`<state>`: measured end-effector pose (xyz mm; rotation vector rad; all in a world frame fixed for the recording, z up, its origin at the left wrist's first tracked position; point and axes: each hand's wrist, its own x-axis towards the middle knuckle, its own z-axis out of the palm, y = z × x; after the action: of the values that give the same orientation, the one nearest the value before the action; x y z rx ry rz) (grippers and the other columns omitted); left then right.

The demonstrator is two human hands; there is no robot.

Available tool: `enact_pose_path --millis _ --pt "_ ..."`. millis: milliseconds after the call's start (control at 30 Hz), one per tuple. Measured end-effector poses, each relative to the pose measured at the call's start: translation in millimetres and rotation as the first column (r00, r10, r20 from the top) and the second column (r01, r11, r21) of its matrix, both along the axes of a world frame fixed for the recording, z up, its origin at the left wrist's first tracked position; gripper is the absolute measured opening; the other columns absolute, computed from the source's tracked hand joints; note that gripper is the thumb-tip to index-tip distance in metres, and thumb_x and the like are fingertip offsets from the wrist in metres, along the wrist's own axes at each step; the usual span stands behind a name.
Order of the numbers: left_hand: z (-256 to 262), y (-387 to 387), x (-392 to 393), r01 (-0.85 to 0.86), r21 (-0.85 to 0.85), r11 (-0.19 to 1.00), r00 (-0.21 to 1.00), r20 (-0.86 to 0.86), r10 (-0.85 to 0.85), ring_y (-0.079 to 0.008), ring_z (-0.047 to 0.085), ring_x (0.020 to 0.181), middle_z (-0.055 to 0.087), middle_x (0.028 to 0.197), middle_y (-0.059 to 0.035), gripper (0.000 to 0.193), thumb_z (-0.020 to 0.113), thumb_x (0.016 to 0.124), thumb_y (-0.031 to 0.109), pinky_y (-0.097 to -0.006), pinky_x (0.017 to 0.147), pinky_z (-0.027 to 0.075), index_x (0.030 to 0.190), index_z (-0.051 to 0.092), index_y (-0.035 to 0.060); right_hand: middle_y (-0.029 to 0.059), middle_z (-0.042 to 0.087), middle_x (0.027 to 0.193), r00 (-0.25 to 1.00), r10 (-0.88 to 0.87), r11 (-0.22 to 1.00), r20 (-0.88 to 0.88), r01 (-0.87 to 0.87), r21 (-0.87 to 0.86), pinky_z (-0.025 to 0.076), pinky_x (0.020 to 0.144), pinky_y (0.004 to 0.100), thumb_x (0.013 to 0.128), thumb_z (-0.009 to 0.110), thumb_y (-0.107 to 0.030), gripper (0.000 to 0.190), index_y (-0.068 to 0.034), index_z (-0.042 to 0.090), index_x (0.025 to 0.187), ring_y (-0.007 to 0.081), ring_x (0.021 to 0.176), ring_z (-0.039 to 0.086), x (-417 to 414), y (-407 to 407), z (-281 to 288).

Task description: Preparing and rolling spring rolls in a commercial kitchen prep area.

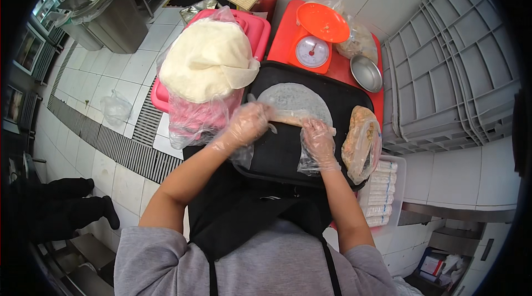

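A thin round wrapper sheet (297, 94) lies on a black tray (274, 154), its near edge folded over a pale filling into a roll (289, 118). My left hand (251, 121), in a clear plastic glove, is at the roll's left end; its fingers are blurred. At the right end, the gloved fingers of my right hand (318, 138) grip the roll from the near side. A clear bag of orange-flecked filling (359, 142) rests on the tray's right side. Left of the tray, a large stack of pale round wrappers (205, 61) sits in opened plastic.
An orange dial scale (311, 50) and a metal bowl (366, 73) stand on a red surface (286, 25) beyond the tray. Grey crates (449, 67) lean at right, above a plastic box (400, 179) of wrapped rolls. Bins (112, 21) and a person's dark-clad legs (83, 204) are at left.
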<state>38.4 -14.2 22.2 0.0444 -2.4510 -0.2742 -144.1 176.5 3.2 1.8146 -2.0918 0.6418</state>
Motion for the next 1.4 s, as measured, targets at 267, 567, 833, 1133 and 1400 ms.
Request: enact_pose_path --millis 267,567,833,1133,1400 --pt "-26 32 -37 0.067 0.107 0.992 0.997 -0.03 -0.064 -0.0337 0.062 0.089 0.061 0.102 -0.0183 0.034 0.062 0.078 0.011 -0.0403 0.08 0.05 0.109 0.06 -0.0002 0.0143 0.061 0.101 1.0 0.005 0.997 0.014 -0.007 0.082 0.047 0.087 0.0428 0.078 0.065 -0.014 0.036 -0.007 0.062 0.113 0.0332 0.096 0.058 0 -15 22" --pt "-37 14 -51 0.057 0.015 0.998 0.998 0.006 -0.057 -0.0291 0.059 0.082 0.057 0.09 -0.0126 0.03 0.059 0.078 0.018 -0.0382 0.072 0.049 0.103 0.058 0.0014 0.0133 0.06 0.098 0.996 0.055 0.99 -0.067 -0.046 0.135 0.048 0.083 0.0426 0.081 0.062 -0.013 0.035 -0.004 0.059 0.115 0.0318 0.092 0.058 -40 21 11" --pt "-25 6 -45 0.012 0.057 0.998 0.993 0.114 -0.019 -0.0298 0.061 0.084 0.059 0.094 -0.0108 0.031 0.067 0.077 0.019 -0.04 0.073 0.051 0.105 0.061 0.0066 0.0126 0.06 0.104 0.998 0.07 0.997 -0.003 -0.07 0.028 0.047 0.087 0.0437 0.077 0.064 -0.012 0.038 -0.006 0.06 0.114 0.032 0.098 0.058 -5 1 13" --pt "-6 26 -33 0.147 0.028 0.989 0.988 -0.047 -0.145 -0.031 0.062 0.091 0.062 0.099 -0.0148 0.037 0.061 0.075 0.011 -0.0412 0.078 0.051 0.111 0.06 0.0003 0.0148 0.061 0.094 0.995 0.074 0.984 0.069 -0.084 0.155 0.048 0.078 0.0439 0.078 0.061 -0.009 0.028 -0.006 0.063 0.106 0.0334 0.087 0.059 -34 -18 27" --pt "-33 25 -64 0.026 0.039 0.999 1.0 0.012 -0.026 -0.0302 0.059 0.09 0.059 0.101 -0.0145 0.037 0.057 0.078 0.015 -0.0389 0.081 0.048 0.113 0.058 0.0009 0.0145 0.059 0.102 0.993 0.109 0.993 -0.041 -0.107 0.046 0.048 0.082 0.0449 0.079 0.065 -0.015 0.035 -0.004 0.059 0.112 0.0327 0.096 0.058 -18 -24 14"
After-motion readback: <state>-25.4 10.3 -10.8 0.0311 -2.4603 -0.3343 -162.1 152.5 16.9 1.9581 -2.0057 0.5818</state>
